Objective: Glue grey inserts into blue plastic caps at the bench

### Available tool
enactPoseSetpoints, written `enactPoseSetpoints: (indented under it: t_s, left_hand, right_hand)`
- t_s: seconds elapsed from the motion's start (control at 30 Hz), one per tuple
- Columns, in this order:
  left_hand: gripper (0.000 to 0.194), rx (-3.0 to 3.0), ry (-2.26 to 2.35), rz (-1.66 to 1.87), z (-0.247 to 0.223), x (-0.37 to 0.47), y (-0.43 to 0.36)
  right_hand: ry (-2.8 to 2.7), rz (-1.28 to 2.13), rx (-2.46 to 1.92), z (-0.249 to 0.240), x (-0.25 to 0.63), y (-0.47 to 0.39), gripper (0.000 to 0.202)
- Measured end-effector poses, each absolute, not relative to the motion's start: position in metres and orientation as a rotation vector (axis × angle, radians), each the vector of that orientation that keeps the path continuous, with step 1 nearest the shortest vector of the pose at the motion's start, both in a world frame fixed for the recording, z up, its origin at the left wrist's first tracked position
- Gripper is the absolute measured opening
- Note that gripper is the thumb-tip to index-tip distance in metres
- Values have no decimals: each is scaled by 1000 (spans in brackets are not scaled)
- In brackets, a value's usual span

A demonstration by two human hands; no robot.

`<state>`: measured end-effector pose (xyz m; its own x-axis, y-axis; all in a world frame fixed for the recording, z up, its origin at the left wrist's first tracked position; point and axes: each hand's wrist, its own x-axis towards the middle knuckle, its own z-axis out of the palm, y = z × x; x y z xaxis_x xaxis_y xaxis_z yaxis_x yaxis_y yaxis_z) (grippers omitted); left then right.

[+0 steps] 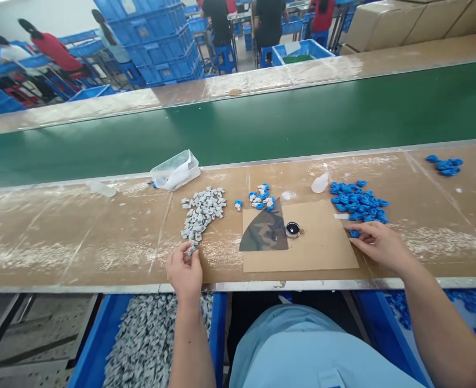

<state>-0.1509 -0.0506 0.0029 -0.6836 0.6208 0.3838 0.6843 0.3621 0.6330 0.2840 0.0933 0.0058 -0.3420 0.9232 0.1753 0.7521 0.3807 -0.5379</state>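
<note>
My left hand (185,269) pinches a small grey piece (191,249) at the lower end of a pile of grey pieces (203,210). On the right, the fingers of my right hand (377,242) close around a blue piece (354,234) just below the pile of blue pieces (357,199). Between my hands lies a cardboard sheet (322,253) with a camouflage-patterned piece (266,231) and a small round black item (292,229) on it. Several joined blue-and-white pieces (262,197) sit at the sheet's upper left edge.
A clear plastic container (176,170) stands near the green conveyor belt (238,126). Bins of grey pieces (141,339) and blue pieces (468,318) are below the table edge. More blue pieces (446,165) lie far right. People and stacked blue crates (153,43) are beyond the belt.
</note>
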Motion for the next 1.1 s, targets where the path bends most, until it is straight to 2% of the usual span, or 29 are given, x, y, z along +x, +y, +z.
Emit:
enactPoseSetpoints:
  t_s: [0.2,0.27,0.5,0.67,0.93,1.1]
  left_hand:
    - [22,-1303,-2548,-1216,-8,-161,-56]
    - [25,-1245,-2518,-1344,-7,-153,-57]
    - [34,-1142,-2611,-2476,3,-98,-40]
    - [36,-1135,-2615,-3047,11,-53,-17]
    - [32,-1093,-2731,-3334,7,-19,-2]
    - [30,-976,-2714,-3359,1,-18,-2]
  right_hand:
    - [-2192,461,-1480,11,279,92,34]
    - [-2159,459,-1511,14,274,91,37]
    - [-1860,676,-1520,25,247,84,36]
    - [-1964,581,-1258,34,223,84,23]
    - [-2200,648,-1026,35,180,77,19]
    - [-2243,612,-945,33,173,82,17]
